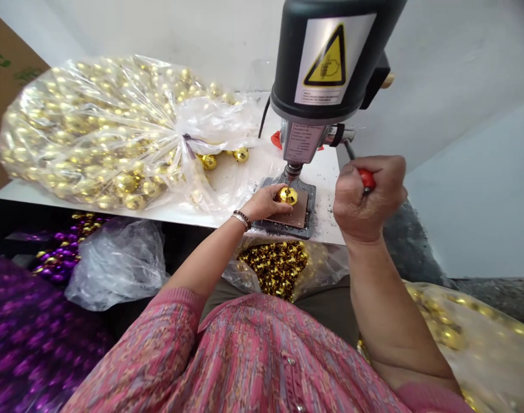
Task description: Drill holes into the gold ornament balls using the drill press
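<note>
My left hand [265,204] grips a shiny gold ball [288,196] between thumb and fingers. The ball sits on a brown board [297,215] over the grey base [309,230] of a drill press [305,140]. Right above the ball is the bit [289,184], its tip at the top of the ball; whether it has gone in I cannot tell. My right hand [367,198] is closed around the red-knobbed feed lever [367,179] on the machine's right side.
A big clear bag [94,132] of gold balls fills the white table's left side, with loose gold balls [208,161] beside it. Below the edge lies an open bag of gold pieces [279,267]. Purple bags [34,338] stand lower left, another gold-filled bag [481,332] lower right.
</note>
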